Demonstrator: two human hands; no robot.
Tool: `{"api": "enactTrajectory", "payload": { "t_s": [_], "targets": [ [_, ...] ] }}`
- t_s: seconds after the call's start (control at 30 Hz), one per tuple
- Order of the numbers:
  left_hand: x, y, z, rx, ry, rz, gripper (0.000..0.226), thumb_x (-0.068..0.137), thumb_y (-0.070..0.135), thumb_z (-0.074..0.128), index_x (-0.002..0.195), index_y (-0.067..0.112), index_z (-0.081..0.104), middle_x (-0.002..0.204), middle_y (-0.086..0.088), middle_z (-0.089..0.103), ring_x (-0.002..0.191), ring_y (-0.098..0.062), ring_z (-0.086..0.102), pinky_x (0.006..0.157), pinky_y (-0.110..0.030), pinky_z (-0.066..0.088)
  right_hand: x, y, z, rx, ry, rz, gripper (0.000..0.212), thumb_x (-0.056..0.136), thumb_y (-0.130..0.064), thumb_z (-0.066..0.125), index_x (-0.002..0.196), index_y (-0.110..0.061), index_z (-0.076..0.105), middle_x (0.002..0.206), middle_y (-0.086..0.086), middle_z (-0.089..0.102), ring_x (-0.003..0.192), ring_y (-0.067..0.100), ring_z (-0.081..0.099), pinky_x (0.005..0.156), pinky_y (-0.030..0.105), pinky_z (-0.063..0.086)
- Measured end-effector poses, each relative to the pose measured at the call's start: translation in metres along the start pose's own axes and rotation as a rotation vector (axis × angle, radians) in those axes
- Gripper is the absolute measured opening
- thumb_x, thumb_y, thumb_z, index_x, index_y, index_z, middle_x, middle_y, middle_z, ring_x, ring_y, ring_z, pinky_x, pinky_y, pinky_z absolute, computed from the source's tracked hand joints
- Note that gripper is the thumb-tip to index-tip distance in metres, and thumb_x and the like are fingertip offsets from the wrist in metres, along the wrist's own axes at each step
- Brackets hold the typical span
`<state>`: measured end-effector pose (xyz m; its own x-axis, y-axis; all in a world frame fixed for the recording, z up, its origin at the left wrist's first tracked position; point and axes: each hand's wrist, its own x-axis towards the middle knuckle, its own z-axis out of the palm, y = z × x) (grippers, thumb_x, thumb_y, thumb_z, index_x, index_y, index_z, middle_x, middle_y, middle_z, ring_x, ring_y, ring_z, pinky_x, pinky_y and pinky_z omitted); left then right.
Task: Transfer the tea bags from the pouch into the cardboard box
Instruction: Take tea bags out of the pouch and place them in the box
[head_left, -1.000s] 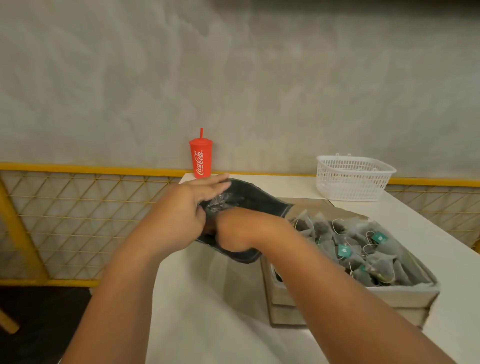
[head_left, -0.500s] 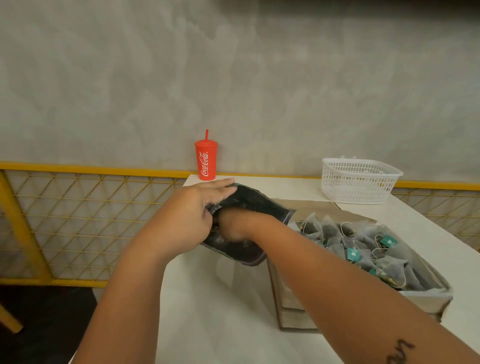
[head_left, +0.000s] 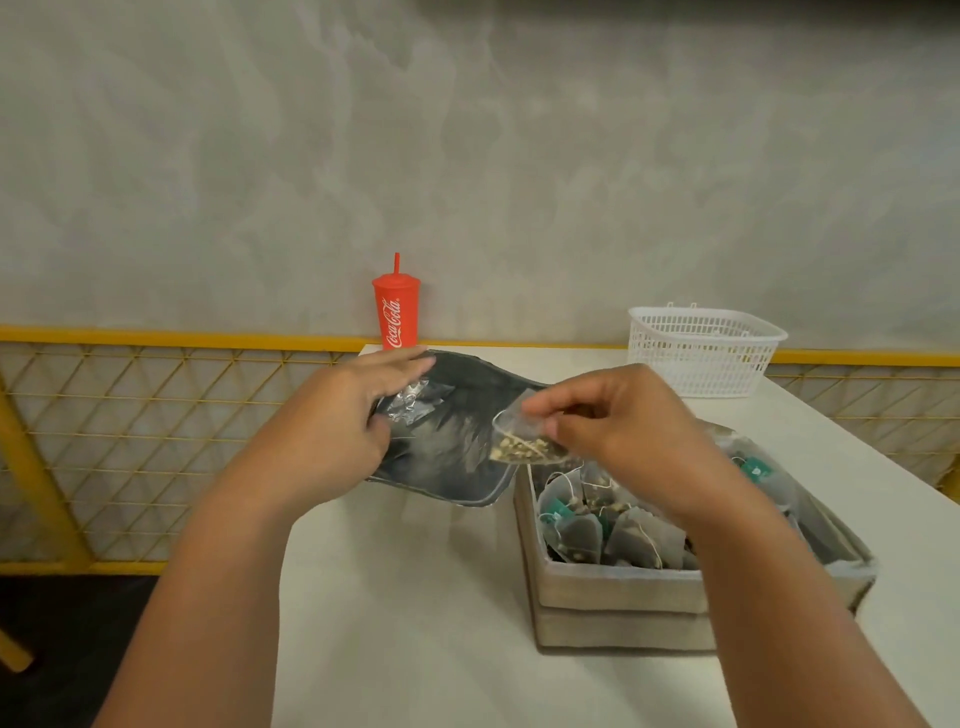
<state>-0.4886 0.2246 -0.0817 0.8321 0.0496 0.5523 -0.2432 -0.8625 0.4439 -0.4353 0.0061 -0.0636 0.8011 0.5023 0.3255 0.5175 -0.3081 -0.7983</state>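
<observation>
White table (head_left: 415, 623) against a grey wall, and the right hand (head_left: 623, 431) is out of the black pouch (head_left: 452, 447) now. Half a second ago it was buried inside. It pinches one tea bag (head_left: 524, 447) at the far-left corner of the cardboard box (head_left: 613, 592), which is heaped with bags. The left hand (head_left: 332, 431) still grips the pouch mouth, lifted off the table.
</observation>
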Motion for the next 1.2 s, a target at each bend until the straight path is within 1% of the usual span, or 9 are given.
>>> {"api": "enactTrajectory", "payload": {
  "t_s": [0.1, 0.17, 0.23, 0.4, 0.57, 0.7, 0.83, 1.0, 1.2],
  "targets": [
    [0.001, -0.001, 0.001, 0.011, -0.010, 0.009, 0.068, 0.074, -0.019, 0.042, 0.127, 0.024, 0.052, 0.131, 0.023, 0.041, 0.129, 0.000, 0.034, 0.104, -0.008, 0.019, -0.005, 0.008, -0.028, 0.000, 0.060, 0.004, 0.032, 0.083, -0.002, 0.062, 0.087, -0.033, 0.070, 0.055, -0.011, 0.066, 0.040, 0.011, 0.051, 0.039, 0.013, 0.040],
    [0.001, -0.002, 0.002, 0.015, -0.010, -0.001, 0.069, 0.074, -0.019, 0.043, 0.127, 0.024, 0.052, 0.131, 0.023, 0.040, 0.130, 0.000, 0.033, 0.103, -0.006, 0.019, -0.005, 0.015, -0.045, 0.014, 0.104, 0.010, 0.036, 0.084, -0.001, 0.060, 0.090, -0.035, 0.071, 0.073, -0.010, 0.073, 0.067, 0.045, 0.060, 0.064, 0.040, 0.058],
    [0.001, -0.002, 0.001, 0.014, -0.008, -0.008, 0.068, 0.074, -0.019, 0.043, 0.127, 0.024, 0.051, 0.131, 0.023, 0.040, 0.130, 0.000, 0.033, 0.101, -0.003, 0.018, -0.007, 0.023, -0.057, 0.022, 0.130, 0.024, 0.040, 0.083, 0.002, 0.059, 0.093, -0.035, 0.071, 0.088, -0.010, 0.074, 0.084, 0.052, 0.058, 0.083, 0.057, 0.050],
    [0.002, -0.001, 0.001, 0.031, -0.019, -0.010, 0.068, 0.074, -0.019, 0.044, 0.127, 0.025, 0.051, 0.130, 0.026, 0.038, 0.129, 0.002, 0.031, 0.094, 0.006, 0.013, -0.007, 0.038, -0.072, -0.059, 0.195, 0.072, 0.041, 0.080, 0.002, 0.065, 0.100, -0.034, 0.067, 0.087, -0.013, 0.072, 0.068, 0.023, 0.054, 0.074, 0.043, 0.052],
    [0.001, 0.001, 0.002, 0.036, -0.017, 0.001, 0.069, 0.073, -0.020, 0.045, 0.126, 0.023, 0.052, 0.123, 0.032, 0.037, 0.127, 0.002, 0.034, 0.095, 0.006, 0.014, 0.003, 0.048, -0.055, -0.290, 0.032, 0.145, 0.037, 0.075, -0.001, 0.071, 0.102, -0.026, 0.069, 0.086, -0.018, 0.067, 0.053, -0.006, 0.055, 0.055, 0.009, 0.045],
    [0.001, 0.002, 0.000, 0.029, -0.010, -0.006, 0.069, 0.074, -0.019, 0.046, 0.126, 0.025, 0.051, 0.123, 0.033, 0.036, 0.129, 0.000, 0.034, 0.104, -0.014, 0.024, 0.006, 0.056, -0.045, -0.553, -0.259, 0.234, 0.037, 0.075, -0.004, 0.070, 0.103, -0.027, 0.069, 0.088, -0.009, 0.068, 0.082, 0.004, 0.062, 0.080, 0.020, 0.049],
    [-0.001, 0.006, -0.003, 0.019, 0.000, -0.024, 0.064, 0.076, -0.015, 0.048, 0.125, 0.026, 0.053, 0.127, 0.030, 0.038, 0.115, 0.002, 0.043, 0.095, -0.037, 0.040, 0.002, 0.053, -0.056, -0.522, -0.159, 0.197, 0.031, 0.078, -0.008, 0.070, 0.098, -0.031, 0.067, 0.081, -0.014, 0.068, 0.075, -0.003, 0.059, 0.071, 0.010, 0.044],
    [0.000, 0.001, -0.002, 0.022, -0.010, -0.007, 0.067, 0.076, -0.016, 0.047, 0.125, 0.030, 0.052, 0.123, 0.038, 0.036, 0.123, 0.009, 0.035, 0.091, 0.004, 0.024, -0.004, 0.035, -0.058, -0.419, -0.034, 0.081, 0.031, 0.080, -0.013, 0.069, 0.093, -0.040, 0.063, 0.079, -0.018, 0.067, 0.069, -0.004, 0.060, 0.057, 0.001, 0.043],
    [-0.001, -0.003, -0.004, 0.014, 0.056, -0.018, 0.060, 0.077, -0.017, 0.045, 0.118, 0.025, 0.060, 0.122, 0.029, 0.044, 0.115, 0.011, 0.040, 0.085, 0.008, 0.024, -0.007, 0.015, -0.034, -0.352, -0.035, -0.016, 0.029, 0.082, -0.019, 0.068, 0.094, -0.045, 0.063, 0.083, -0.022, 0.064, 0.082, -0.008, 0.059, 0.068, 0.004, 0.045]
  ]
}}
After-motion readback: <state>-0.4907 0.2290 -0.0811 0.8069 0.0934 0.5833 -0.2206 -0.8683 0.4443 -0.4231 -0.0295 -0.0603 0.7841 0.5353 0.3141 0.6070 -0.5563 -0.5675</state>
